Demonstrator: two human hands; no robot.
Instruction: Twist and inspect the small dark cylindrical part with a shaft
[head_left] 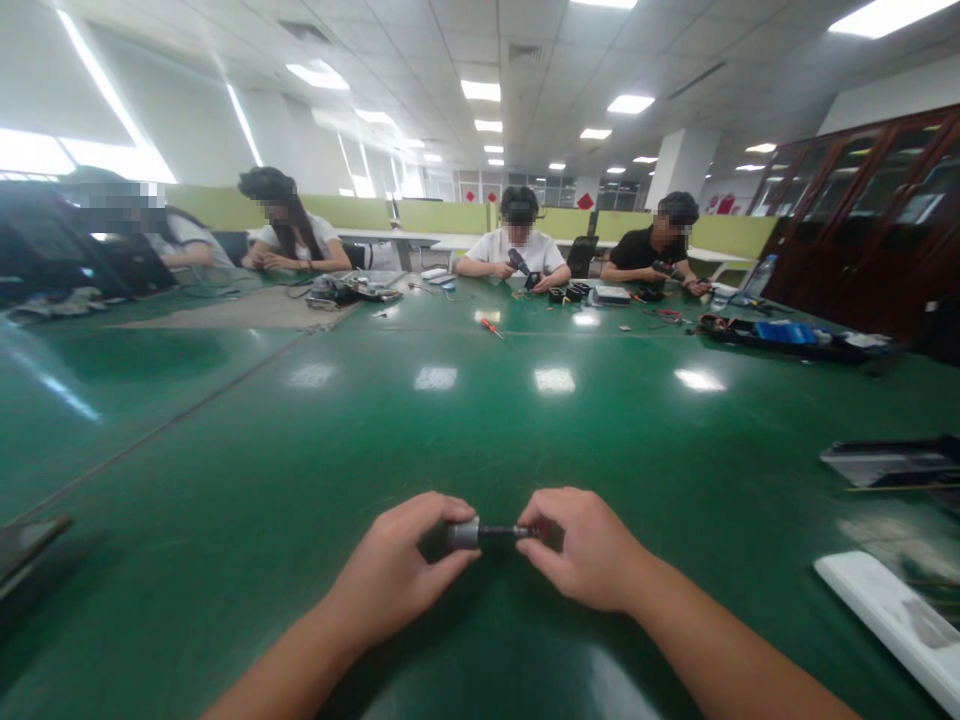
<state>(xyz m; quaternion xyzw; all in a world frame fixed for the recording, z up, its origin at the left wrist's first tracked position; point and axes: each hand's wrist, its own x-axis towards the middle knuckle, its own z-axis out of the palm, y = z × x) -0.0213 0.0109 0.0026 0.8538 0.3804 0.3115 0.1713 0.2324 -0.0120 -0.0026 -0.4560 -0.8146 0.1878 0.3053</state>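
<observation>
Between finger and thumb, my left hand pinches a short grey cylinder. A thin dark shaft runs from the cylinder toward the right, roughly level. My right hand grips the far end of that shaft in a pinch, where a small metallic piece shows at the fingertips. The exact kind of tool or part is too small to make out. Both hands are just above the green tabletop, close to me.
An orange-red screwdriver lies farther up the table. To the right are a white casing, a dark metal-and-black part and a long black tray of parts. Several people sit along the far side, some holding power tools.
</observation>
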